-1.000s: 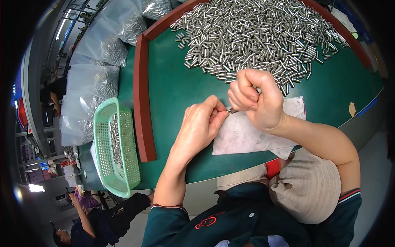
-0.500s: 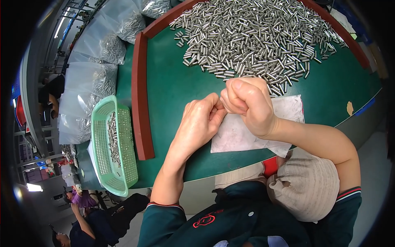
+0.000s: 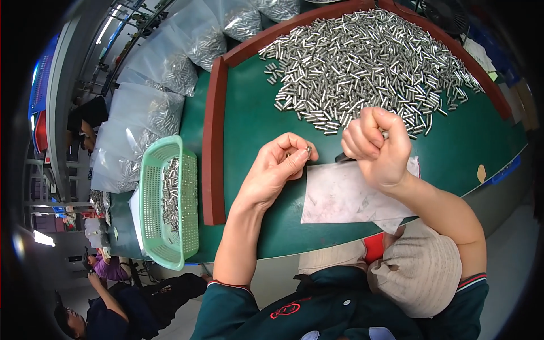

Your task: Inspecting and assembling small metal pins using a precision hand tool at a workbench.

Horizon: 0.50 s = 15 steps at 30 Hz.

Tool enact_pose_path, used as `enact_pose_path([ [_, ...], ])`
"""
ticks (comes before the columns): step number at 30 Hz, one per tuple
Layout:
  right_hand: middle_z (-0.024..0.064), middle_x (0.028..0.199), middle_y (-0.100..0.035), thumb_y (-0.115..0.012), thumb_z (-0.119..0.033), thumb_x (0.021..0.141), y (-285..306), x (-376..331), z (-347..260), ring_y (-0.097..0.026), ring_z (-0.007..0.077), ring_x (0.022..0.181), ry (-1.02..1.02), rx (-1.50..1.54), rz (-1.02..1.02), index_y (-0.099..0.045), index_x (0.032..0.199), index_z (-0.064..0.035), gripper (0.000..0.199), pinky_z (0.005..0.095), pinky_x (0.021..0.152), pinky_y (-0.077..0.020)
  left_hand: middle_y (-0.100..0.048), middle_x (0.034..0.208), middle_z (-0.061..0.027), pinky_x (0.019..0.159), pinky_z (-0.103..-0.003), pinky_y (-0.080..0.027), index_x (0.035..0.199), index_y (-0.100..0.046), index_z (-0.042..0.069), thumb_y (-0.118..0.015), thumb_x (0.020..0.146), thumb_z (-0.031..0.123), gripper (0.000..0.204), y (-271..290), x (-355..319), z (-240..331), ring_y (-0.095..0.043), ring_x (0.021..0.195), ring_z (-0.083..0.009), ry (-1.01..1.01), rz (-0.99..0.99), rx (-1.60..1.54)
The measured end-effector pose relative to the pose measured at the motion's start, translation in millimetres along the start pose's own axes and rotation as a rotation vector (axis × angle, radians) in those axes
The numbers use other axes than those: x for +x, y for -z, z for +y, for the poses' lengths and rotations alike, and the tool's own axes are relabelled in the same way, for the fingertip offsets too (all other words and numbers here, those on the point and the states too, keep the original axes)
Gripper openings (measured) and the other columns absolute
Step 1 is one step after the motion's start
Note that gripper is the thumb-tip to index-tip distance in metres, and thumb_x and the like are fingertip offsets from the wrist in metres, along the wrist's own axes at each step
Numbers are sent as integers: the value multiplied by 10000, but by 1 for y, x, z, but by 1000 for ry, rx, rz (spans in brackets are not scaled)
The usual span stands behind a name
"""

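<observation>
My left hand [image 3: 272, 167] is closed in a pinch, with a small shiny metal pin [image 3: 309, 151] between thumb and forefinger. To its right, my right hand [image 3: 378, 146] is closed in a fist around a thin tool; its dark end [image 3: 343, 158] sticks out on the side toward my left hand, and the fingers hide the rest. Beneath and in front of the fist lies a smudged white cloth [image 3: 334, 198] on the green table. Past both hands spreads a large heap of short metal pins [image 3: 362, 73].
A red-brown rail [image 3: 214, 153] borders the work area at left and continues around the far side. Beyond it stands a light-green basket [image 3: 191, 209] partly filled with pins. Several clear bags of pins [image 3: 164, 116] line the far left. Two people appear at lower left.
My hands have moved apart: the right fist has shifted right, and the dark tool end now shows. The pin in my left fingertips has come into sight. The whole view has shifted slightly.
</observation>
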State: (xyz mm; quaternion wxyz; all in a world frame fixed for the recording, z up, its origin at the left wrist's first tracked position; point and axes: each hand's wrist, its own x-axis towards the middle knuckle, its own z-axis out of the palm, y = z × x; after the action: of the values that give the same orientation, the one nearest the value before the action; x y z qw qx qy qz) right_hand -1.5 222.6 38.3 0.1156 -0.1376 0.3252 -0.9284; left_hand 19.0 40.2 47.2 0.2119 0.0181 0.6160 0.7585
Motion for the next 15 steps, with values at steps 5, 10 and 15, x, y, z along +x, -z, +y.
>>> enact_pose_path([
  [5, -40, 395, -225, -300, -260, 851, -1, 1, 2, -146, 80, 378, -47, -10, 15, -256, 497, -141, 376, 246, 395, -153, -534, 804, -49, 469, -167, -271, 903, -526, 45, -540, 838, 124, 102, 6, 5, -5, -321, 523, -34, 3, -44, -194],
  [10, -28, 398, -240, -313, -196, 829, 0, 2, 2, -170, 67, 378, -39, 26, 57, -247, 494, -124, 349, 237, 384, -151, -543, 796, -50, 491, -170, -302, 943, -522, 26, -522, 846, 102, 124, 7, 8, -7, -349, 537, -37, 4, -36, -257],
  [15, -28, 399, -240, -314, -190, 821, 3, 3, 2, -171, 65, 378, -43, 29, 77, -248, 498, -124, 336, 236, 383, -150, -544, 800, -62, 509, -189, -333, 968, -508, 3, -453, 892, 220, 236, 3, 10, -3, -385, 573, -57, 28, 40, -378],
])
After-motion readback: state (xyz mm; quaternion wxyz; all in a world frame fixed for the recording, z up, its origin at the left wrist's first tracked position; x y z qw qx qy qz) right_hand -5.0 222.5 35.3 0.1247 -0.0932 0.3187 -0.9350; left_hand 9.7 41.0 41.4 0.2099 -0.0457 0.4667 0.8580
